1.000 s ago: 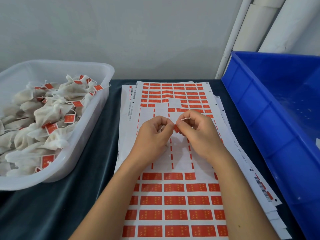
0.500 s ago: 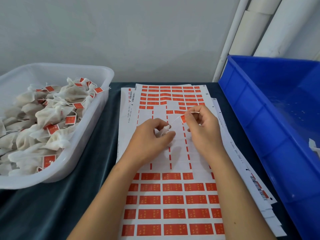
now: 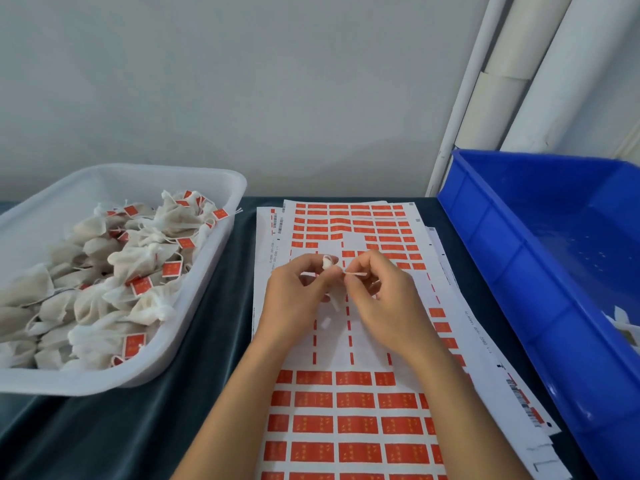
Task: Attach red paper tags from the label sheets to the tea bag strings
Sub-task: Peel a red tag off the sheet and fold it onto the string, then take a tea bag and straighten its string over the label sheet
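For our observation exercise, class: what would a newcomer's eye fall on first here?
Probably the red label sheets spread down the middle of the dark table, where the left hand and right hand work a white string. A white tray of tagged tea bags sits left; a big blue bin sits right.

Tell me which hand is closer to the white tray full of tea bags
The left. The left hand is over the label sheets, just right of the white tray. The right hand is farther right, beyond the left hand, nearer the blue bin.
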Available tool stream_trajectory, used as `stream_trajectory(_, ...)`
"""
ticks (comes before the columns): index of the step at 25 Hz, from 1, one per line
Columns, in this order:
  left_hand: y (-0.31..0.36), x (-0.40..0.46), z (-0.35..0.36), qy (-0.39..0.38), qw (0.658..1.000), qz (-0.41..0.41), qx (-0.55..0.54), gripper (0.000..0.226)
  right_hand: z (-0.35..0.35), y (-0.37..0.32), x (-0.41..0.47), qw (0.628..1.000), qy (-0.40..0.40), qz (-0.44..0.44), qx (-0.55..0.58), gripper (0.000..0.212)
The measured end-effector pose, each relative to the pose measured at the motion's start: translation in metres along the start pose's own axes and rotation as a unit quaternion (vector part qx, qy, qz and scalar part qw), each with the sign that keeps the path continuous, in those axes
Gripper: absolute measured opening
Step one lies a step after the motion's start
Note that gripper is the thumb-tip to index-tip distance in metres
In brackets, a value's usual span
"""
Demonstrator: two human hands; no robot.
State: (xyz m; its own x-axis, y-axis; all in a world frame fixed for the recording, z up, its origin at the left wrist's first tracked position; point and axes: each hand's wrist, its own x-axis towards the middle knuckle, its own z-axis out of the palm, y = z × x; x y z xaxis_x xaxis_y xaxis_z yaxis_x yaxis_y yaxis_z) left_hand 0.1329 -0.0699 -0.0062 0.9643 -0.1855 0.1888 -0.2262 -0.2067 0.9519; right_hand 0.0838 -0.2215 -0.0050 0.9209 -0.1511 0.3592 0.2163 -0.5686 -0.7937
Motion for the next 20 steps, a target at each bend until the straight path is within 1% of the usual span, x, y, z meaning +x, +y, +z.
stream_trajectory(4, 0.008, -0.005, -0.006, -0.004, 1.0, -0.005, -0.017, 0.009, 0.002, -0.012, -0.001, 0.999, -0.035, -0.021, 0.015, 0.013)
stream_trajectory(9, 0.032, -0.014, -0.029, 0.02, 1.0, -0.004, 0.01, 0.01, 0.007, -0.037, 0.004, 0.997, -0.037, -0.052, 0.05, 0.016)
stream_trajectory(11, 0.049, -0.016, -0.046, 0.029, 0.999, 0.023, 0.031, 0.01, 0.011, -0.055, 0.01, 0.994, -0.046, -0.064, 0.076, 0.012)
stream_trajectory(14, 0.073, -0.013, -0.085, 0.045, 0.993, 0.07, 0.079, 0.009, 0.029, -0.087, 0.028, 0.988, -0.071, -0.089, 0.1, 0.018)
stream_trajectory(17, 0.081, -0.007, -0.128, 0.104, 0.978, 0.09, 0.157, 0.011, 0.061, -0.121, 0.046, 0.98, -0.116, -0.104, 0.123, 0.022)
stream_trajectory(20, 0.077, 0.002, -0.166, 0.184, 0.949, 0.106, 0.232, 0.011, 0.1, -0.15, 0.06, 0.972, -0.154, -0.099, 0.15, 0.021)
